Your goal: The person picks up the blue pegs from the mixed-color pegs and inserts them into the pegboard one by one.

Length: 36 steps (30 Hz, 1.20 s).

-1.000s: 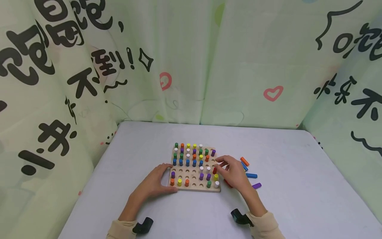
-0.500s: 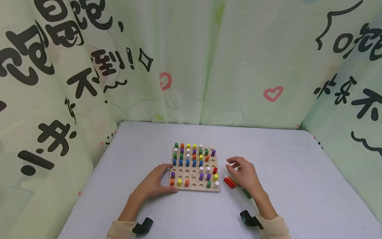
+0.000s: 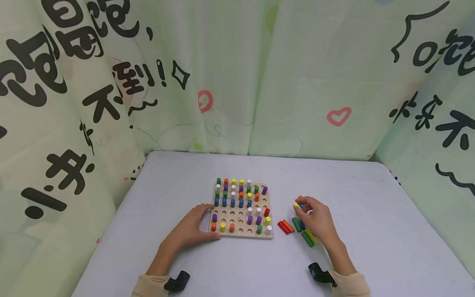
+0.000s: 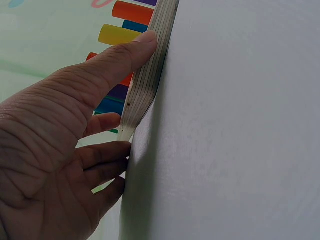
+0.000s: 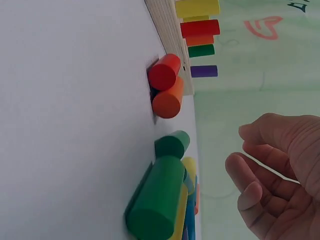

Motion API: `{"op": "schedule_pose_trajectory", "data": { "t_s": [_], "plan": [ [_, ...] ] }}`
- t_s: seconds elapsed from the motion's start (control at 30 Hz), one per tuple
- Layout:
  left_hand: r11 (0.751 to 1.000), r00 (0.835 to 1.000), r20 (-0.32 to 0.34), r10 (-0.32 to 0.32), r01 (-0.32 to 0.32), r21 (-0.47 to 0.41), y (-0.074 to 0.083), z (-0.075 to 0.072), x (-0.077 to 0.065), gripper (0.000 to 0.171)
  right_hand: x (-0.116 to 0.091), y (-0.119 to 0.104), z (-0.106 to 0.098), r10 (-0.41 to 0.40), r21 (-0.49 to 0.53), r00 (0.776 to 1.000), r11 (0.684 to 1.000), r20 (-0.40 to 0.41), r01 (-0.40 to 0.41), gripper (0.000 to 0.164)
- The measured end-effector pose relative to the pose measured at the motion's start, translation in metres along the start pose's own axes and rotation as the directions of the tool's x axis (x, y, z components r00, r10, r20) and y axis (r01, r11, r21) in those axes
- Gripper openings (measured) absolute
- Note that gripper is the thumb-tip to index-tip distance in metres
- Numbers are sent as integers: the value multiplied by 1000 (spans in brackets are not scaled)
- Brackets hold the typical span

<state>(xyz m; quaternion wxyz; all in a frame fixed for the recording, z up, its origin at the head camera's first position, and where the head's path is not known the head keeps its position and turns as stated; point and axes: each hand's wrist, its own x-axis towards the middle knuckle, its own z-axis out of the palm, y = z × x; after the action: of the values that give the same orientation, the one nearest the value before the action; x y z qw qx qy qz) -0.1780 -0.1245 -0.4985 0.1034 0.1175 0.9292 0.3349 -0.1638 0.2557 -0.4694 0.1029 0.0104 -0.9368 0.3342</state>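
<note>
A pale green cloth curtain [image 3: 289,82] printed with black lettering hangs behind and on both sides of the white-covered table [image 3: 178,177], whose near edge is cut off from view. On the table lies a square, light wooden pegboard [image 3: 236,217], its far rows mostly filled with upright coloured cylindrical pegs, while bare holes show mainly in the nearer left half.

The left hand [image 3: 191,226] spreads around the board's near-left corner, thumb against the near edge, fingertips at the left edge, the grasp wide and pinching nothing. The right hand [image 3: 315,216] hangs right of the board, fingers loosely bent with a small gap to the thumb; I see nothing held between them. Both beige sleeves, the left [image 3: 150,285] included, run out of sight.

Beneath and around that right hand lie loose pegs, several partly covered by it. A red wooden peg [image 3: 283,227] and an orange wooden peg [image 3: 288,225] lie side by side, nearest the board. A dark green wooden peg [image 3: 307,238] lies below the palm. A yellow peg [image 3: 296,205] peeks out at the fingertips; whether they touch it, I can't quite tell.
</note>
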Motion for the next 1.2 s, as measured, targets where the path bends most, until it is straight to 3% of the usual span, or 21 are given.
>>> {"op": "schedule_pose_trajectory", "data": {
  "t_s": [0.67, 1.2],
  "plan": [
    [1000, 1000, 7, 2, -2, 0, 0, -1, -1, 94, 1, 22, -6, 150, -37, 986, 988, 72, -147, 28],
    [1000, 1000, -1, -9, 9, 2, -1, 0, 0, 95, 11, 27, -1, 166, -84, 982, 984, 96, -158, 26]
  ]
}}
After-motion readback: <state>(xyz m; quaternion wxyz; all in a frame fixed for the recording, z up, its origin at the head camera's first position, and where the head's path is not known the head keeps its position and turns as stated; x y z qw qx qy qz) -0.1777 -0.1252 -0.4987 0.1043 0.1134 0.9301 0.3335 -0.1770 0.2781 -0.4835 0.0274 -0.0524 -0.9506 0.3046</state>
